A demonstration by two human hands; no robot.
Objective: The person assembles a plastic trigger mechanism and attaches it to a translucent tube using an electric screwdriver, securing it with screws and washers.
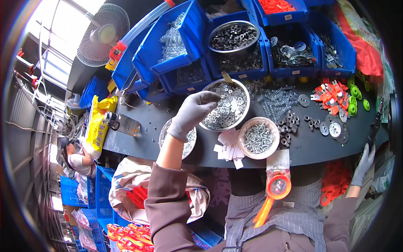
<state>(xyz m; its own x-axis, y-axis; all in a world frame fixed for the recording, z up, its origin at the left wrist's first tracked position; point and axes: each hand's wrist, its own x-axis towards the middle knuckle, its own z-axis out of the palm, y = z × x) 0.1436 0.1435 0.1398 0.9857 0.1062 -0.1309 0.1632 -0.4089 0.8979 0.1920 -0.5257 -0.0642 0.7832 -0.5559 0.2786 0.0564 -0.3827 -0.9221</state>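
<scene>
"Can you see what the left hand (195, 111) is doing?"

"It hangs over the steel bowl (248, 110) of small metal pieces (226, 107), fingers bent close together, tips right above them. I can't tell whether it pinches any."

"And the right hand (364, 166)?"

"Well apart, past the right end of the table (201, 153), fingers nearly straight by a long dark thing (375, 131). I can't tell whether it grips it."

"What's around the steel bowl?"

"A pale bowl (259, 157) of screws (258, 137) sits nearer the person, paper slips (228, 147) beside it. Another bowl (194, 143) is partly hidden by the left wrist. Springs (273, 103) lie loose to the right."

"Anything orange?"

"1 orange piece (263, 212) with a round end, in front of the striped apron (308, 197). Farther right, 1 heap of orange parts (333, 96) lies beside green knobs (353, 101). Blue bins (180, 63) stand along the back."
</scene>
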